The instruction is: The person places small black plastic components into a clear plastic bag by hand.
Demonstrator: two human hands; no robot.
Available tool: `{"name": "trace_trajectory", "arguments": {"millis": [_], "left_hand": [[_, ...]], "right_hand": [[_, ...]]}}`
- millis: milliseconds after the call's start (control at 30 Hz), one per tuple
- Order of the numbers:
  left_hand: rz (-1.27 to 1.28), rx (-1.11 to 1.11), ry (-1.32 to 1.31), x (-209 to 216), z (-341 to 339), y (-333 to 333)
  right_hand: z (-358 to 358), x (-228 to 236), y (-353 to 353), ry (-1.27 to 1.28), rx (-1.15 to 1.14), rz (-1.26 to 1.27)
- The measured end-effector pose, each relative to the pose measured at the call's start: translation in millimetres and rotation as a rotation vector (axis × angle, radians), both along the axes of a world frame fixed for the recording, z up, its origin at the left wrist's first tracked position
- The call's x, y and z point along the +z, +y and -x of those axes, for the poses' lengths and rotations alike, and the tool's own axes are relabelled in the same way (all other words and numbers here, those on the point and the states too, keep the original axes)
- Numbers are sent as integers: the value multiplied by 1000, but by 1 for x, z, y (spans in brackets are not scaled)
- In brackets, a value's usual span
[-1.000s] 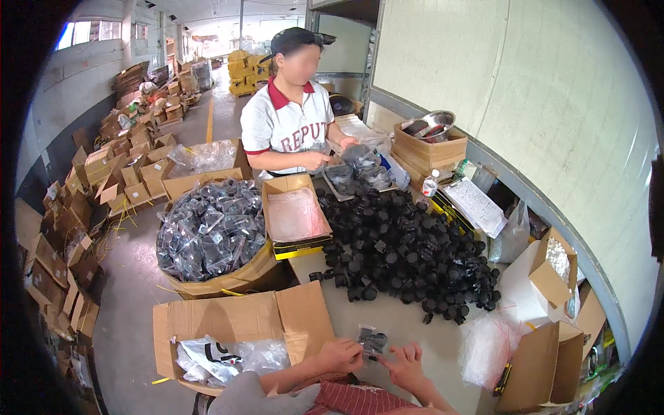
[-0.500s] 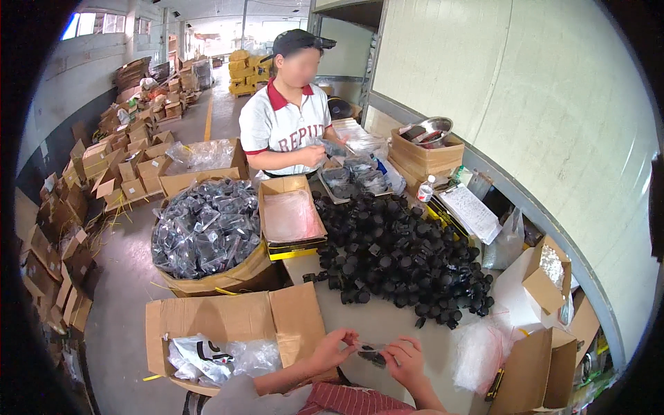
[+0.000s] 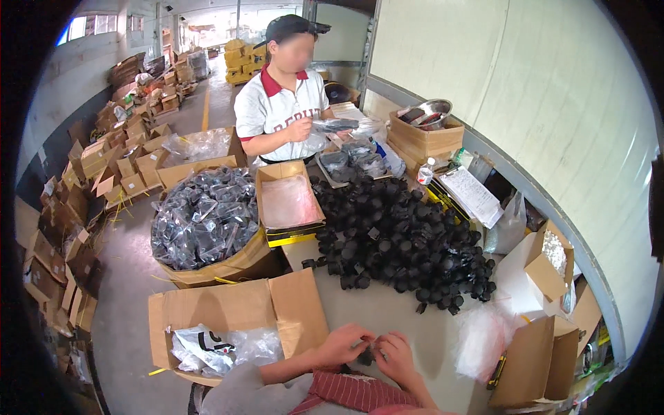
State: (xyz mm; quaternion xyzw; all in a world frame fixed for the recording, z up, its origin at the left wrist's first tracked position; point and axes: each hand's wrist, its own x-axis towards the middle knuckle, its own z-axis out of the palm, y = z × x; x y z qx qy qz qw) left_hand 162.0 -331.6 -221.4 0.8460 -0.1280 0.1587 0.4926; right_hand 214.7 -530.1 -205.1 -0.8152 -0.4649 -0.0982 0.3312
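Close to my body at the table's near side, my left hand (image 3: 348, 344) and my right hand (image 3: 394, 356) are close together with fingers pinched. Between and below them hangs a small clear plastic bag with a dark part inside (image 3: 366, 357), mostly covered by my fingers. Both hands seem to grip the bag's top edge. Beyond them on the grey table lies a big heap of black plastic parts (image 3: 401, 249), apart from my hands. A stack of flat clear bags (image 3: 478, 344) lies to the right of my hands.
An open carton (image 3: 214, 304) with plastic bags stands at left, behind it a large round-sided carton of bagged dark parts (image 3: 204, 221). A shallow box (image 3: 287, 200) stands beside the heap. Another open carton (image 3: 536, 363) is at near right. Across the table, a co-worker (image 3: 283, 104) handles a bagged item.
My hands have come closer together, and the bag that was stretched between them now hangs lower, mostly hidden. The co-worker has lifted a bagged dark item. The view has shifted slightly.
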Motion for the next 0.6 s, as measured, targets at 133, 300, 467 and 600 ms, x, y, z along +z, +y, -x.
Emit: {"name": "trace_trajectory", "arguments": {"millis": [133,300,467,600], "left_hand": [[130,-14,159,-1,3,13],[32,-16,88,2,2,13],[29,-67,44,5,-5,4],[-5,-139,-65,12,-6,-4]], "right_hand": [[4,5,8,22,-29,-88],[5,2,5,78,-9,-96],[11,4,0,152,-91,-158],[24,2,-2,434,-193,-236]]}}
